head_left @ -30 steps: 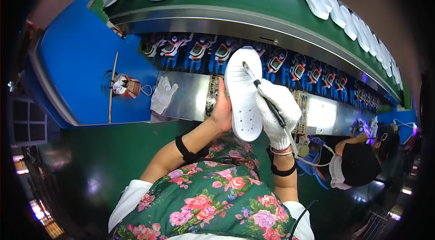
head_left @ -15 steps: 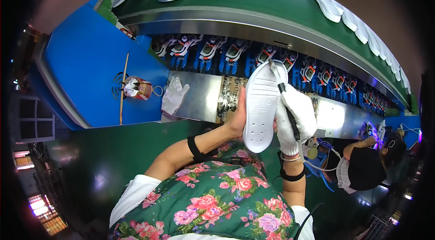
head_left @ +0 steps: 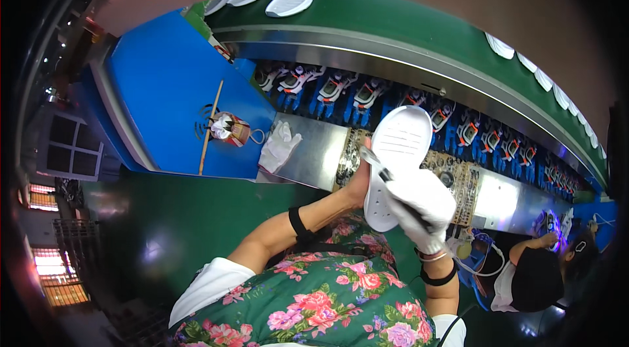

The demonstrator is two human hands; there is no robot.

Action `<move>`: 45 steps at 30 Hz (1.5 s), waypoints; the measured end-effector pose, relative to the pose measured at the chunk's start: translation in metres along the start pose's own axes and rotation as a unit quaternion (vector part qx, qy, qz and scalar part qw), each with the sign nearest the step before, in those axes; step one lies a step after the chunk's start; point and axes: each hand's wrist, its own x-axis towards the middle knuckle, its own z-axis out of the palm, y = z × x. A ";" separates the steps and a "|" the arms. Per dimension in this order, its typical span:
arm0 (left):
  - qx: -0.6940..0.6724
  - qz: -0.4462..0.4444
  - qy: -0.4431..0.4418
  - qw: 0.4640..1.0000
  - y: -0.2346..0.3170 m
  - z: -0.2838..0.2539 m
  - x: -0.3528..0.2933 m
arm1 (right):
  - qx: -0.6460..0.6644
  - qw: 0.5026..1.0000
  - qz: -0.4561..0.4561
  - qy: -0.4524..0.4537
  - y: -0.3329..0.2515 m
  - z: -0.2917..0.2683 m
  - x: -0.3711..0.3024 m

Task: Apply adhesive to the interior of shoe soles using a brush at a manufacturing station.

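Note:
A white shoe sole (head_left: 403,132) stands up in front of me, its ridged and dimpled face toward me. My left hand (head_left: 358,184), bare, grips it by the left edge, with most of the fingers hidden behind it. My right hand (head_left: 424,204), in a white knitted glove, is closed round a thin dark-handled brush (head_left: 376,163). The brush crosses the middle of the sole, and its tip lies by the left edge near my left thumb. Whether the bristles touch the sole I cannot tell.
Beyond the steel ledge (head_left: 308,150), several shoe uppers (head_left: 367,93) stand on blue holders. White soles (head_left: 291,1) lie on the green conveyor belt (head_left: 393,19). On the left are a blue panel (head_left: 164,98), a stick (head_left: 211,127) and a white glove (head_left: 280,147). A co-worker (head_left: 537,275) sits at the right.
The brush has gone from the sole's upper right edge down to its left edge, with my right hand now across the lower part. The sole leans further right; the whole view has shifted.

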 end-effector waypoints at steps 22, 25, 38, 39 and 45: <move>-0.095 -0.012 -0.125 0.988 0.014 0.017 0.029 | 0.028 0.999 -0.014 -0.028 0.018 -0.029 -0.015; -0.098 -0.063 -0.172 0.978 0.017 0.008 0.032 | 0.077 0.994 -0.038 -0.073 0.015 -0.035 -0.012; -0.038 -0.028 -0.116 0.992 0.037 0.022 0.050 | 0.059 0.997 -0.033 -0.036 0.020 -0.035 -0.033; -0.039 -0.027 -0.114 0.992 0.039 0.023 0.051 | 0.012 0.995 -0.073 -0.065 0.019 -0.033 -0.034; -0.010 -0.071 -0.181 0.981 0.050 0.019 0.057 | 0.086 0.995 -0.033 -0.038 0.023 -0.040 -0.029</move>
